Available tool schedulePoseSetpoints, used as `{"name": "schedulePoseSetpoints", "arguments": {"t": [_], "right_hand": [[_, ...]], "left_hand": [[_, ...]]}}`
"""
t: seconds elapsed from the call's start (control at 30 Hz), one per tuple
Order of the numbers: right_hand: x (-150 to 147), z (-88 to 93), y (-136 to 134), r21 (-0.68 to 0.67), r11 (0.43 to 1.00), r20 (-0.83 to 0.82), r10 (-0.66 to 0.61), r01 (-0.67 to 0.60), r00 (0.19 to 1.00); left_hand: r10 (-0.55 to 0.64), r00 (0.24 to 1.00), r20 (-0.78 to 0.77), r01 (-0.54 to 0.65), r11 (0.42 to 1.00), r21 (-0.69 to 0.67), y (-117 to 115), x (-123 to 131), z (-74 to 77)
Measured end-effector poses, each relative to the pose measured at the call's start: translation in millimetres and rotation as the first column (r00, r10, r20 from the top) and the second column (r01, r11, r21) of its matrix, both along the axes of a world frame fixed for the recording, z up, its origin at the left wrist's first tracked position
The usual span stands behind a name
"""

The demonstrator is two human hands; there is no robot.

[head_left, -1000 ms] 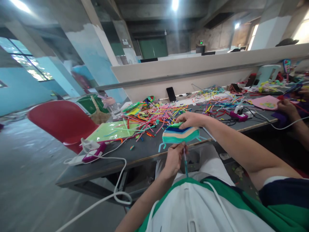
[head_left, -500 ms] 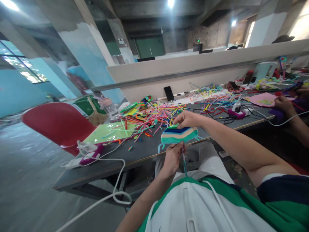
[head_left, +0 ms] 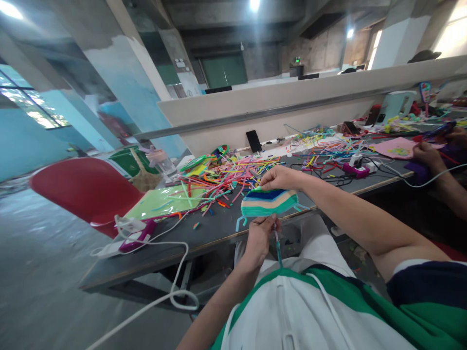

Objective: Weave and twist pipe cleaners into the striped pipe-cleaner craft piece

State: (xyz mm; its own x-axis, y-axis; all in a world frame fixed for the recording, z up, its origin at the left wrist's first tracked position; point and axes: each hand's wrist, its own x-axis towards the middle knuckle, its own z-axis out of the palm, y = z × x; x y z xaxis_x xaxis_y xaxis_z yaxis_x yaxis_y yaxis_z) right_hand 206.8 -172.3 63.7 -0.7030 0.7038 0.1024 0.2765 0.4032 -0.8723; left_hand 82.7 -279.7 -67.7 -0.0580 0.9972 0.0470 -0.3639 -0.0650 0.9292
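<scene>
A striped pipe-cleaner piece (head_left: pixel 269 205) in teal, cream, blue and navy is held above the table's front edge, with loose ends at its lower corners. My right hand (head_left: pixel 280 179) pinches its top edge, where a bit of green shows. Just under the bottom edge, my left hand (head_left: pixel 260 237) is closed around the top of a thin lilac and teal pipe-cleaner stem (head_left: pixel 278 249), which hangs toward my lap. Whether the stem joins the striped piece is hidden by the fingers.
Loose pipe cleaners (head_left: pixel 233 177) are heaped behind my hands. A green sheet (head_left: pixel 160 201), a purple power strip (head_left: pixel 137 236) and a red chair (head_left: pixel 83 189) are at left. A phone (head_left: pixel 253 141) leans on the partition. At right, another person's hand (head_left: pixel 426 155) is at work.
My right hand has shifted slightly left along the top edge, and the striped piece tilts a little differently. My left hand stays almost where it was. The whole view has drifted slightly.
</scene>
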Motion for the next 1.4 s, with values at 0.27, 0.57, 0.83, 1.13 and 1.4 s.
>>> {"name": "schedulePoseSetpoints", "arguments": {"t": [0.27,0.57,0.83,1.13,1.4], "right_hand": [[3.7,9.8,20.1,-0.054,0.995,-0.285,-0.100,0.088,0.953],[1.9,-59.2,77.7,-0.479,0.841,-0.545,-0.510,0.253,0.666],[-7.8,-80.3,98.1,-0.541,0.822,-0.627,-0.536,0.178,0.566],[-40.1,-78.5,132.3,-0.608,0.793,-0.670,-0.537,0.037,0.513],[-54.8,-89.6,142.6,-0.600,0.785,-0.733,-0.462,-0.155,0.499]], "left_hand": [[-0.032,0.995,0.096,0.036,0.999,-0.039,36.4,-22.7,27.4],[-0.023,0.983,0.184,0.010,0.998,0.070,136.8,-72.7,71.5],[-0.061,0.976,0.211,0.062,0.998,0.003,194.0,-77.4,60.4],[-0.061,0.964,0.260,0.077,0.996,-0.052,211.6,-87.6,45.6],[-0.043,0.966,0.255,0.084,0.985,-0.151,211.9,-103.3,50.4]]}}
